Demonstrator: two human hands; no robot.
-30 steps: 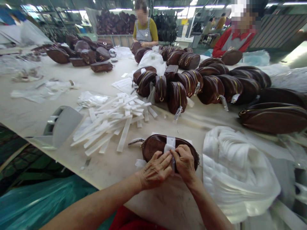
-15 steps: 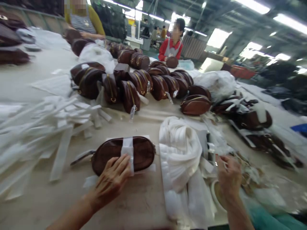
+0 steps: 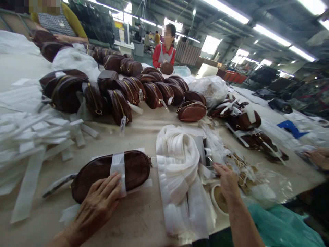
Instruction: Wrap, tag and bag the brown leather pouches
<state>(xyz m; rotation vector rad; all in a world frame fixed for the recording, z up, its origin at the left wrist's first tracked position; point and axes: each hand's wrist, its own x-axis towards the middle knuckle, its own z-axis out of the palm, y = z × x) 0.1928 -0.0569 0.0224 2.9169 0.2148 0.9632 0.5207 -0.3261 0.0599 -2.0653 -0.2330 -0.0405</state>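
A dark brown leather pouch [image 3: 87, 178] lies on its side at the front left, with a white strip [image 3: 118, 164] wrapped across its middle. My left hand [image 3: 99, 200] rests on the pouch, its fingers flat over the strip's lower part. At the pouch's left end trails a wrapped zip pull [image 3: 58, 185]. My right hand [image 3: 227, 178] is at the near edge of a grey tape dispenser [image 3: 202, 145], fingers pressed together. What its fingertips pinch, if anything, is too small to tell. Beneath that wrist sits a tape roll [image 3: 219, 199].
Between my hands lies a folded bundle of white strips [image 3: 176, 171]. Loose white strips [image 3: 48, 137] pile up at left. Several brown pouches [image 3: 154, 94] stand across the back. A co-worker in red [image 3: 164, 55] holds a pouch. Another person's hand [image 3: 318, 157] shows at far right.
The view has swung right, so things sit further left in the picture. My right hand has moved in to the tape dispenser. My left hand stays on the pouch.
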